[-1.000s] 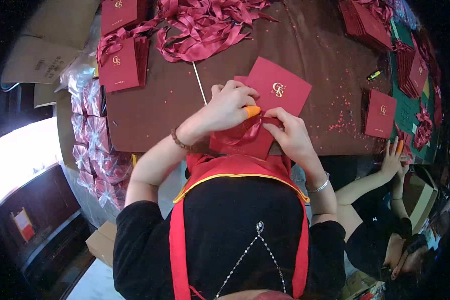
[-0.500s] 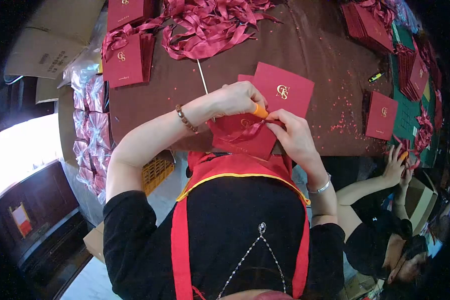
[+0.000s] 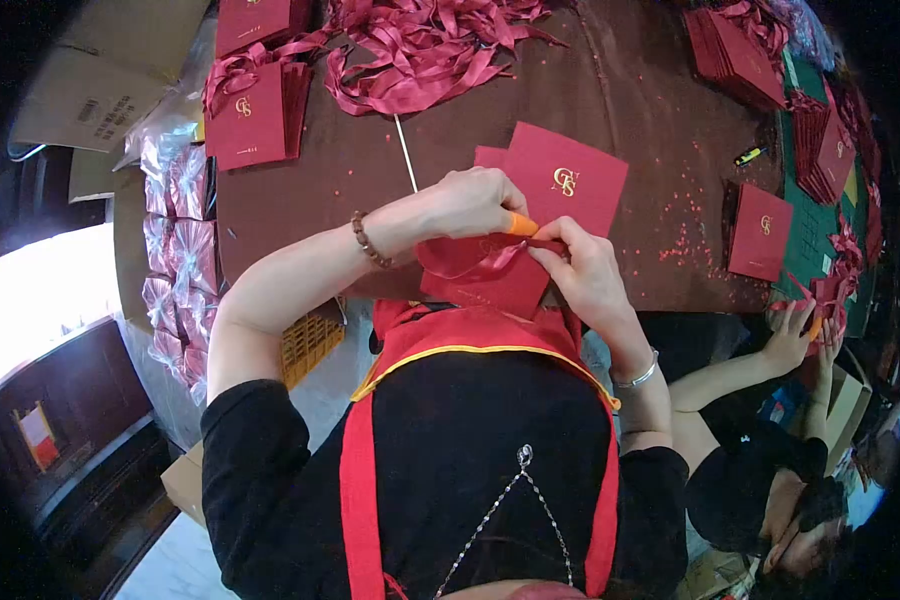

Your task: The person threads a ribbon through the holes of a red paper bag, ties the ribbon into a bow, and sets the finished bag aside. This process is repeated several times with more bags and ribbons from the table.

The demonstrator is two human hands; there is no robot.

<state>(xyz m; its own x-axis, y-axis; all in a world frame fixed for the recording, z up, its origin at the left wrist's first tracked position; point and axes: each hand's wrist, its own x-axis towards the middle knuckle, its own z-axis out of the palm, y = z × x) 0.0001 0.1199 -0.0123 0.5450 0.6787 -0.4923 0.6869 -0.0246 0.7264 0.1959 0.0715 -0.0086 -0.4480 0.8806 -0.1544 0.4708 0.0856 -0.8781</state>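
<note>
My left hand, with a beaded bracelet on the wrist, is curled round a small orange item above a red card. Close beside it, my right hand pinches a dark red ribbon between thumb and fingers. The ribbon loops over that card, near the front edge of the table. Behind my hands lies another red card with gold letters. My fingers hide part of the ribbon and of the orange item.
A ribbon heap lies at the back of the brown table. Red card stacks stand at left and right. Wrapped packs stand at far left. At right, a co-worker's hands hold red ribbon.
My hands have stayed nearly in place, with small finger movements at the ribbon. The co-worker's hands have shifted slightly at the right.
</note>
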